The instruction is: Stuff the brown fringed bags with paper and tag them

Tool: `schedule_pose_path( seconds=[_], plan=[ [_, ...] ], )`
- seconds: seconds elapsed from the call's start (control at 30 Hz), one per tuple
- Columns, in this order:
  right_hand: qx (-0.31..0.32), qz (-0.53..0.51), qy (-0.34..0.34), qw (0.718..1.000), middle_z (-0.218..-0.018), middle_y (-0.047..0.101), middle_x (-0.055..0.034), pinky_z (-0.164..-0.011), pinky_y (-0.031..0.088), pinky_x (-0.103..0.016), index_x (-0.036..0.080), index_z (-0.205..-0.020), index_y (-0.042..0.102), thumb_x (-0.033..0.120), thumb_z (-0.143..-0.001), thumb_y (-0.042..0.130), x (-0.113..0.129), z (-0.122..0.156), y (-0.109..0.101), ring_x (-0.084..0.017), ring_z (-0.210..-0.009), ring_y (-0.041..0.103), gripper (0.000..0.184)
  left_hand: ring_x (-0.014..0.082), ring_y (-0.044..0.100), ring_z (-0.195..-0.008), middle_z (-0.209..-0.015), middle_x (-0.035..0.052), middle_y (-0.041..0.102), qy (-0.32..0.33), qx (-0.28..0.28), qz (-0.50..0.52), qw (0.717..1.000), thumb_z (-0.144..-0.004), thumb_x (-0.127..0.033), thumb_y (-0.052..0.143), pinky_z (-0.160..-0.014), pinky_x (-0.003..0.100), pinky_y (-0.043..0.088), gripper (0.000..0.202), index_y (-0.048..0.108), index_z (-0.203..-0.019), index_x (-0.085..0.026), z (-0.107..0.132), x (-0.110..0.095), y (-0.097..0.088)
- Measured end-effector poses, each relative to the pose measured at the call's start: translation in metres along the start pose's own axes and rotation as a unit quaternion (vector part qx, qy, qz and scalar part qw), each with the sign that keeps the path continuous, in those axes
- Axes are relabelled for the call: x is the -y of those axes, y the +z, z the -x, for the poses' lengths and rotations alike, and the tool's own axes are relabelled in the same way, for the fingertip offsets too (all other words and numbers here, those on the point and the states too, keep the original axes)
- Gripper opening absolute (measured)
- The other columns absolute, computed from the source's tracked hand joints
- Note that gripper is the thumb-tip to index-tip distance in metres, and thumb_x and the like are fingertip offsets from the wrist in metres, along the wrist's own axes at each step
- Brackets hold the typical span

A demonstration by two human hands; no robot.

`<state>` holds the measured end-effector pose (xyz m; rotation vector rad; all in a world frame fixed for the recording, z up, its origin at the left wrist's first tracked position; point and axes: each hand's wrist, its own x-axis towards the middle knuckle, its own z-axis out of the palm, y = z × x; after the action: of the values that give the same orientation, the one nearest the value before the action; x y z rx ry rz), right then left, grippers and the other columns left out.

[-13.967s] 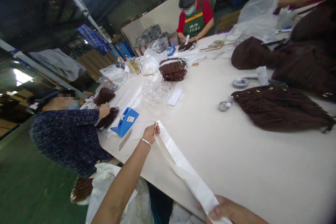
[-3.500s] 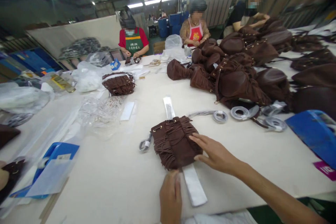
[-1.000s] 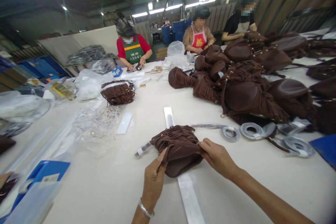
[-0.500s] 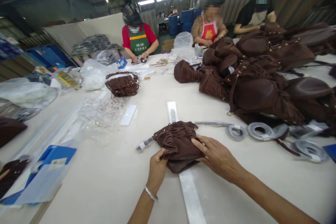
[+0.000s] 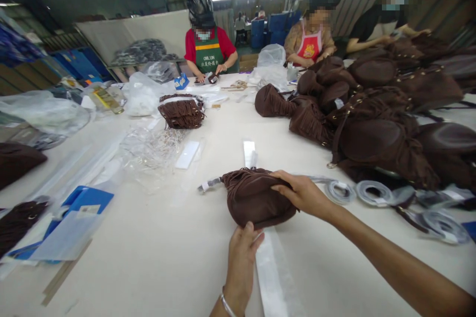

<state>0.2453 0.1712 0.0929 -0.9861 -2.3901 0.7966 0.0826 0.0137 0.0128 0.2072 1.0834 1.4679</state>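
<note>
Pinching the brown bag (image 5: 260, 203) at right is the right hand (image 5: 305, 195); the left hand (image 5: 241, 255) (grip unclear) touches its lower edge.

The bag (image 5: 256, 200), dark brown and fringed, is tipped so its smooth, rounded base faces the person, with the right hand (image 5: 299, 192) gripping its right side and the left hand (image 5: 241, 252) at its near edge. A white strip (image 5: 273, 277) runs beneath it, showing beyond its far and near sides.

Brown fringed soft bag (image 5: 260, 200) on long white strip (image 5: 273, 275); heaped brown rounded bags (image 5: 372, 136) behind, right; blue plastic tape dispenser (image 5: 85, 198) left
</note>
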Motion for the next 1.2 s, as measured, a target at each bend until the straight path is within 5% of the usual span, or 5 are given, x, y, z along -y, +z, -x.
schedule_pose_path(
  seconds=[0.27, 0.53, 0.83, 1.03, 1.2],
  plan=[
    [0.139, 0.025, 0.081, 0.987, -0.091, 0.070, -0.0031, -0.069, 0.047, -0.029, 0.024, -0.115, 0.056, 0.048, -0.084, 0.060, 0.004, -0.018, -0.027, -0.021, -0.079, 0.064, 0.040, 0.0211, 0.065, -0.090, -0.109, 0.0134, 0.067, 0.001, -0.031, -0.051, 0.998, -0.082, -0.049, 0.065, -0.091, 0.042, 0.053, 0.050, 0.060, -0.114, -0.010, -0.015, -0.002, 0.016],
    [0.107, -0.115, 0.035, 0.987, -0.108, 0.070, -0.0015, -0.085, 0.051, -0.033, 0.022, -0.121, 0.059, 0.049, -0.093, 0.047, -0.002, -0.044, -0.012, -0.022, -0.097, 0.064, 0.040, 0.0208, 0.067, -0.092, -0.110, 0.0122, 0.068, 0.037, 0.019, 0.030, 0.999, -0.087, -0.047, 0.058, -0.091, 0.042, 0.052, 0.044, 0.059, -0.115, -0.014, -0.020, 0.002, 0.017],
    [-0.071, 0.149, -0.118, 0.979, -0.130, 0.061, -0.0052, -0.095, 0.054, -0.036, 0.028, -0.141, 0.043, 0.019, -0.095, 0.046, -0.031, 0.005, 0.032, -0.022, -0.111, 0.063, 0.047, 0.0270, 0.062, -0.104, -0.111, 0.0150, 0.069, 0.052, -0.062, -0.030, 0.996, -0.081, -0.059, 0.060, -0.091, 0.037, 0.051, 0.061, 0.064, -0.116, -0.008, -0.040, 0.005, 0.024],
    [-0.048, 0.224, -0.213, 0.950, -0.135, 0.057, -0.0070, -0.097, 0.055, -0.039, 0.031, -0.150, 0.027, 0.006, -0.091, 0.050, -0.044, 0.041, 0.048, -0.022, -0.120, 0.058, 0.067, 0.0244, 0.063, -0.085, -0.090, 0.0115, 0.073, 0.077, -0.053, -0.128, 0.987, -0.081, -0.062, 0.054, -0.081, 0.034, 0.051, 0.054, 0.072, -0.095, -0.013, -0.039, 0.013, 0.006],
    [-0.044, 0.210, -0.205, 0.955, -0.128, 0.062, -0.0079, -0.092, 0.057, -0.041, 0.030, -0.150, 0.028, 0.008, -0.092, 0.049, -0.044, 0.061, 0.064, -0.024, -0.115, 0.062, 0.066, 0.0249, 0.059, -0.112, -0.120, 0.0136, 0.066, 0.107, -0.063, -0.112, 0.986, -0.086, -0.046, 0.055, -0.099, 0.035, 0.044, 0.048, 0.060, -0.122, -0.014, -0.032, 0.019, 0.002]
  ],
)
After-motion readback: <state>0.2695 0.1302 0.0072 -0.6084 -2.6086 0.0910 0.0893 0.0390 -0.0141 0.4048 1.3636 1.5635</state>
